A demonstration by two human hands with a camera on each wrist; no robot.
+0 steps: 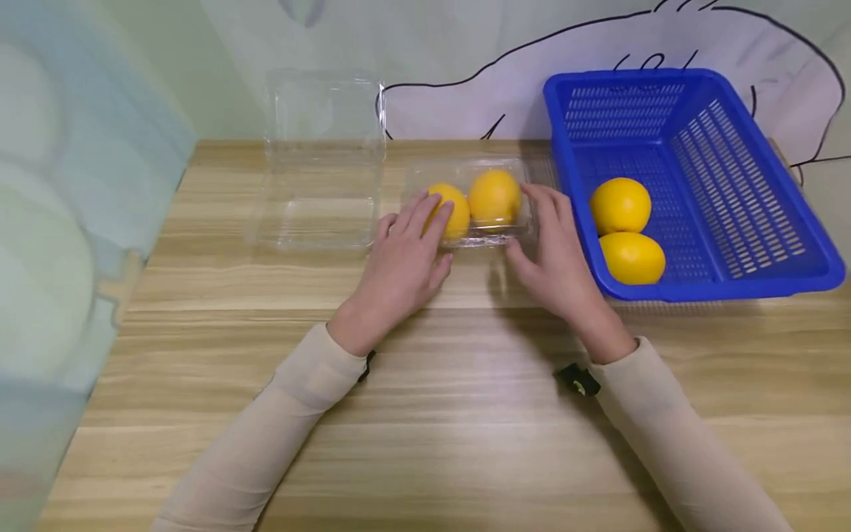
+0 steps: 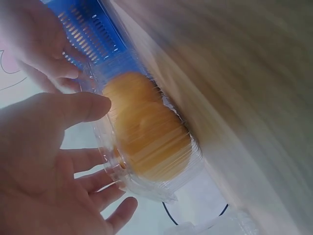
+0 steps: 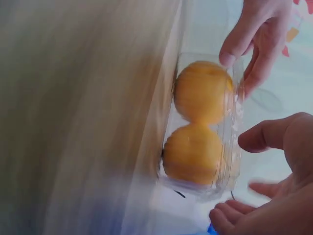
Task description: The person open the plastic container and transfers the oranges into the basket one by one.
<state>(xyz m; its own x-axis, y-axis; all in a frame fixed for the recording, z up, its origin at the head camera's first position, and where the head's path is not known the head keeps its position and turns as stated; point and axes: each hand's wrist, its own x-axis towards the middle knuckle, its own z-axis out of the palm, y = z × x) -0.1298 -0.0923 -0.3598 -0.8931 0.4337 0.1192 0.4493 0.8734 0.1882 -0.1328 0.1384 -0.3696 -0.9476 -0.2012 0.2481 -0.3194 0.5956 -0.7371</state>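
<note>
Two yellow-orange oranges sit side by side in a clear plastic clamshell box, whose lid appears to be down over them. My left hand lies over the box's left end with fingers spread above the left orange; in the right wrist view its thumb is at the upper rim. At the other end, my right hand is beside the right corner, fingers behind and thumb in front. Its fingers look loosely bent, apart from the box in the right wrist view.
A blue basket stands on the right with two more oranges along its left side. To the left, another clear box lies with its lid raised against the wall. The wooden table meets the wall just behind the boxes.
</note>
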